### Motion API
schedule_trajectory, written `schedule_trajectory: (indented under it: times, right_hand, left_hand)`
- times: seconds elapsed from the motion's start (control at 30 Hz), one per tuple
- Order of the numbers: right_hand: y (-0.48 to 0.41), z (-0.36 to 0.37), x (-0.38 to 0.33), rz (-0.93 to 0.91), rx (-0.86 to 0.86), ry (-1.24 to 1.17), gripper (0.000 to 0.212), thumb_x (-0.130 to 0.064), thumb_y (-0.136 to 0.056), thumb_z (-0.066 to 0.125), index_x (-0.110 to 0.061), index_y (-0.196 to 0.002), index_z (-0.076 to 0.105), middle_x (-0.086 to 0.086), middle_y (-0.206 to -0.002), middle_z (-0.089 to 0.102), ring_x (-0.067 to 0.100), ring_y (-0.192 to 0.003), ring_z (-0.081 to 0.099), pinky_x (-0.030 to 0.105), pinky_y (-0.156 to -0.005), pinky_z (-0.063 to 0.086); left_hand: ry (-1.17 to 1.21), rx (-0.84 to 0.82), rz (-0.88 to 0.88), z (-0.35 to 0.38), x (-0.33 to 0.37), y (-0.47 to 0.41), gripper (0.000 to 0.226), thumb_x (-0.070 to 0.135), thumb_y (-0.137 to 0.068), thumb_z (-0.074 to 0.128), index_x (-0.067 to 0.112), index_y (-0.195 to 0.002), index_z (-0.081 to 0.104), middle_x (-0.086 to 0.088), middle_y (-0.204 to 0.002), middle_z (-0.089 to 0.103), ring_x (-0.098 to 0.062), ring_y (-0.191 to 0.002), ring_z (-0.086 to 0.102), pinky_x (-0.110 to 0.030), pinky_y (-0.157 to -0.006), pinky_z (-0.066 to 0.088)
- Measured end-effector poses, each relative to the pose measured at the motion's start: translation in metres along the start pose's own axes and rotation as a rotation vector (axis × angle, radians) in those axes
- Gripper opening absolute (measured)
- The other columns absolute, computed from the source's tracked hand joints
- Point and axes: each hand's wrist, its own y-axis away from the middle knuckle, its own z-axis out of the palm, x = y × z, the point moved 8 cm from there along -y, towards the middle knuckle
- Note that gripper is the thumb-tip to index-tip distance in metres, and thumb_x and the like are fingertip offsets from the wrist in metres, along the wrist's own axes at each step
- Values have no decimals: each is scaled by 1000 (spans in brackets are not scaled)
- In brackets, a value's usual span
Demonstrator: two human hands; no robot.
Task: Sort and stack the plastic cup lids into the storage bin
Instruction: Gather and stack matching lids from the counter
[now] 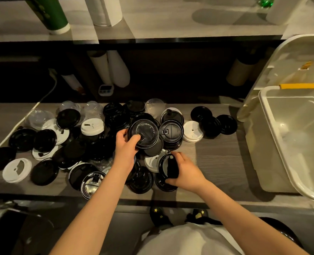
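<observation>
The left hand point(125, 145) has its thumb bent over the top of a large black lid point(145, 133) and its fingers curled behind the rim, pinching that lid at its near left edge. The lid is tilted up on top of the heap, its raised lettering facing the camera. The right hand point(187, 171) has its fingers and thumb wrapped round a small stack of black lids point(171, 168) held on edge, just above the counter point(217, 162) and close to the near side of the pile.

Around the hands, loose lids lie spread over the grey wood counter: mostly black, with a few white lids point(92, 127) and clear domed lids point(154, 105) mixed in, many overlapping. A black lid with a flip tab point(171, 132) sits just right of the one in the left hand.

The storage bin point(274, 144) stands at the right end of the counter, well apart from both hands, pale and translucent. Its hinged cover point(299, 52) is raised behind it, with a yellow latch point(298, 86) at the back rim.
</observation>
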Motion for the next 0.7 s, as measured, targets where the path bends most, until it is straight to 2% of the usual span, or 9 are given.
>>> schedule_trajectory:
  times: [0.13, 0.2, 0.27, 0.4, 0.57, 0.63, 0.7]
  right_hand:
    - [7, -41, 10, 29, 167, -236, 95, -39, -65, 82, -18, -142, 29, -1, -139, 41, 15, -128, 40, 28, -103, 37]
    - [12, -70, 15, 53, 279, -378, 93, -38, -66, 82, -18, -141, 30, -3, -139, 41, 9, -127, 39, 26, -105, 35]
    - [16, -100, 16, 48, 360, -473, 92, -39, -66, 82, -21, -141, 31, -6, -138, 42, 9, -126, 41, 30, -106, 37]
    - [34, -170, 28, 10, 528, -517, 85, -33, -68, 82, -21, -137, 34, -10, -131, 39, 9, -125, 42, 29, -106, 37]
    - [65, -246, 65, 26, 690, -557, 77, -35, -66, 82, -32, -128, 37, -9, -130, 43, 9, -121, 45, 35, -105, 42]
    - [76, -270, 84, 55, 732, -520, 75, -32, -67, 82, -30, -128, 38, -8, -129, 43, 8, -119, 43, 38, -104, 42]
    - [85, -289, 106, 97, 721, -467, 79, -31, -68, 82, -25, -134, 38, -6, -132, 43, 9, -120, 41, 35, -104, 40]
  left_hand:
    - [52, 19, -17, 14, 1, 2, 41, 6, -88, 54, 16, -126, 41, -12, -122, 56, -24, -108, 59, -45, -95, 48]
    - [65, -8, -11, 32, 6, 5, 33, 6, -88, 54, 19, -117, 46, -11, -120, 57, -23, -106, 60, -43, -93, 49]
    - [81, -52, 3, 54, 12, 9, 28, 6, -88, 53, 19, -112, 48, -10, -116, 59, -22, -104, 60, -41, -91, 50]
    - [63, -129, 36, 113, 25, 18, 35, 9, -88, 54, 15, -122, 46, -8, -113, 60, -20, -101, 60, -37, -86, 49]
    - [46, -228, 90, 189, 34, 35, 22, 7, -89, 53, 20, -107, 49, -10, -114, 57, -19, -97, 59, -30, -75, 50]
    - [26, -267, 107, 215, 34, 44, 24, 8, -89, 53, 20, -109, 48, -9, -114, 56, -18, -96, 59, -30, -75, 51]
    - [27, -287, 106, 238, 32, 53, 25, 7, -90, 52, 18, -111, 47, -5, -108, 57, -16, -92, 59, -28, -72, 51]
